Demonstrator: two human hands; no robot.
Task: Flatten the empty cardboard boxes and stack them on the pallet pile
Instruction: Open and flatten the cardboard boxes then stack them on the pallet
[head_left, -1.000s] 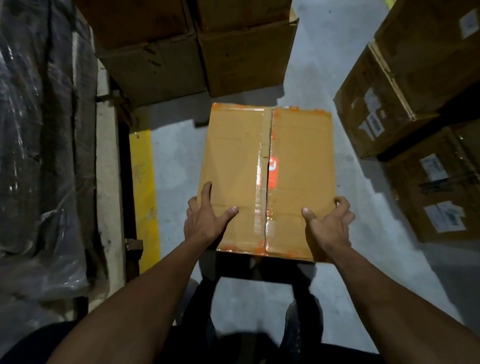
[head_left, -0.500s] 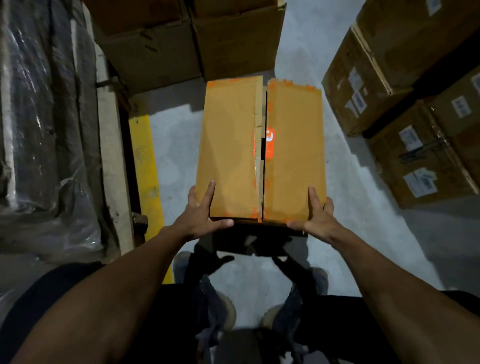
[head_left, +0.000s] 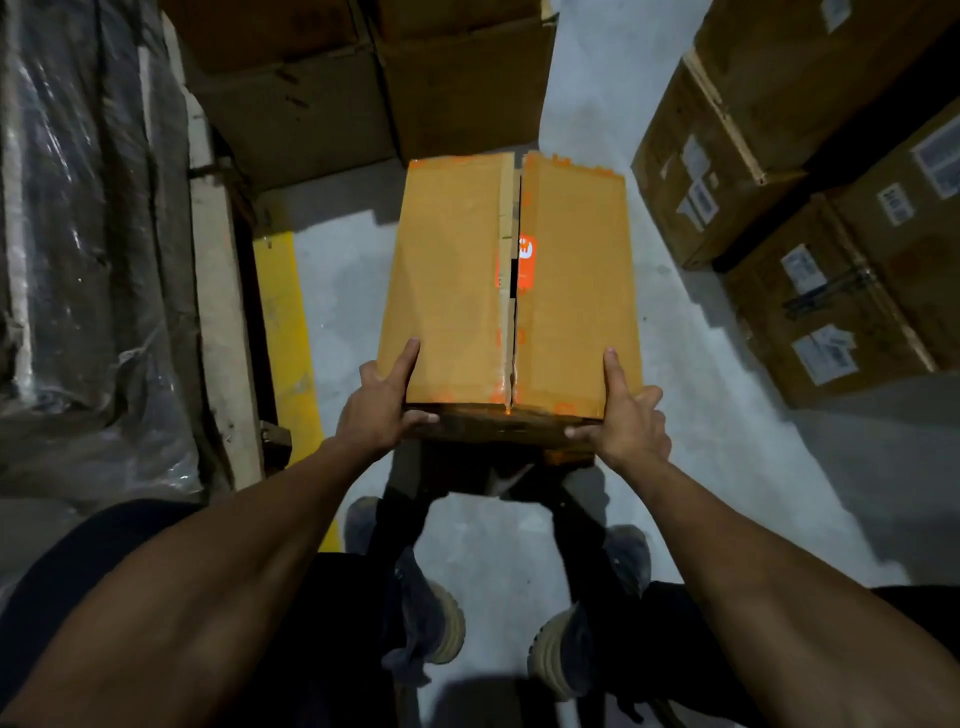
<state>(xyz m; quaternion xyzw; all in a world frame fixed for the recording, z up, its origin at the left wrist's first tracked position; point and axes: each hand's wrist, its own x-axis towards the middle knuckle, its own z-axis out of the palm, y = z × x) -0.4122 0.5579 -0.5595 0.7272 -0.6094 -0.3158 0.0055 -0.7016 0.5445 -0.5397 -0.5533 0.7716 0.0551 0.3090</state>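
I hold a tan cardboard box (head_left: 452, 280) in front of me above the grey floor. Its top flaps meet at a split taped seam with an orange label beside it. My left hand (head_left: 382, 402) grips the near left corner, index finger along the top and thumb on the near face. At the near right corner my right hand (head_left: 623, 415) grips the same way. The box still has its full shape. Its underside is hidden.
Dark cardboard boxes (head_left: 363, 78) stand ahead. More labelled boxes (head_left: 810, 218) are stacked at the right. A plastic-wrapped load (head_left: 78, 234) on a wooden pallet edge (head_left: 223, 332) lines the left, with a yellow floor stripe (head_left: 285, 332) beside it. My shoes (head_left: 436, 623) show below.
The box has tipped so its near face now shows, and it sits closer to me. Both hands have slid to the near corners, thumbs down onto the near face.
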